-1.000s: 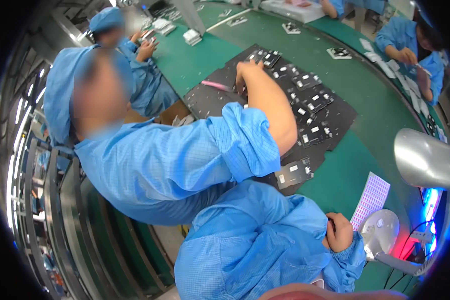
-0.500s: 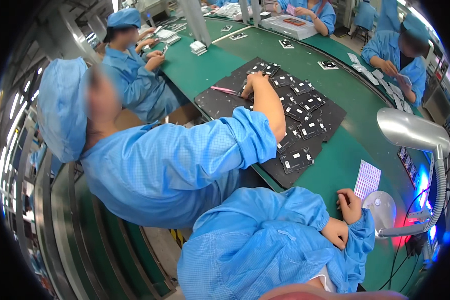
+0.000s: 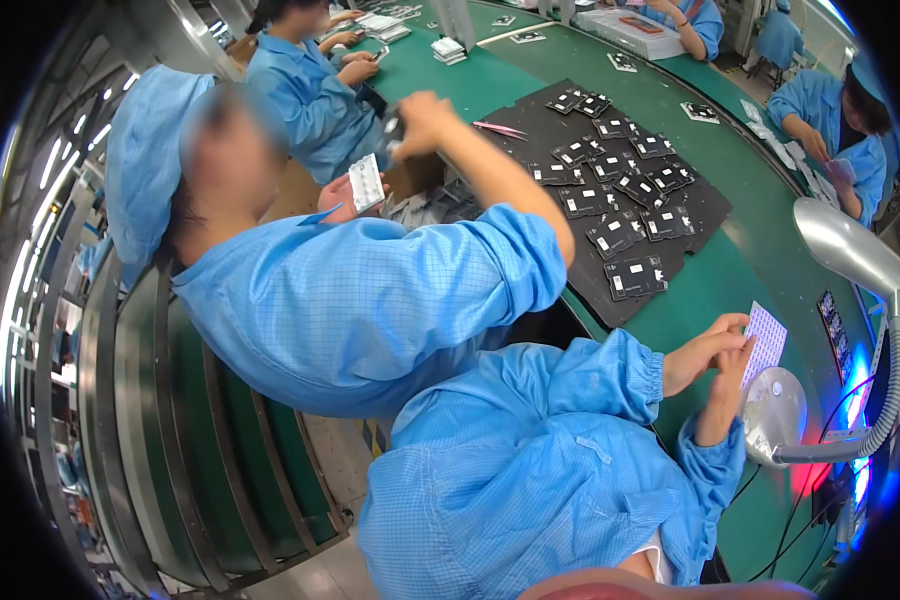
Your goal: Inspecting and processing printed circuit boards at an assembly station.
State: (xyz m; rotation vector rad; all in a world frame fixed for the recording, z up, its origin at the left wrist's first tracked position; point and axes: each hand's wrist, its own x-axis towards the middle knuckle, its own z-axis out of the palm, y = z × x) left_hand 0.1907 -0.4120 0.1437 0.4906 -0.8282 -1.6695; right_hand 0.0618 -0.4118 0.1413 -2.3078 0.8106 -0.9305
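Note:
My left hand (image 3: 703, 350) and my right hand (image 3: 727, 392) both hold a small white gridded sheet (image 3: 767, 343) just above the green table (image 3: 715, 290), at the right. My blue sleeves reach toward it from the lower middle. Beside me on the left, a co-worker in a blue gown and cap holds a small white tray (image 3: 366, 183) in one hand and lifts a dark piece (image 3: 395, 125) with the other hand. A black mat (image 3: 705, 205) with several small black parts lies on the table between us.
A silver gooseneck lamp (image 3: 842, 250) with a round base (image 3: 775, 413) stands right of my hands. Pink tweezers (image 3: 502, 129) lie on the mat. Other people in blue gowns work at the far end and along the right side. A metal rack (image 3: 160, 430) runs down the left.
My hands have come up to take hold of the white sheet, which lay on the table before. The co-worker's arm has drawn back from the black mat toward their body.

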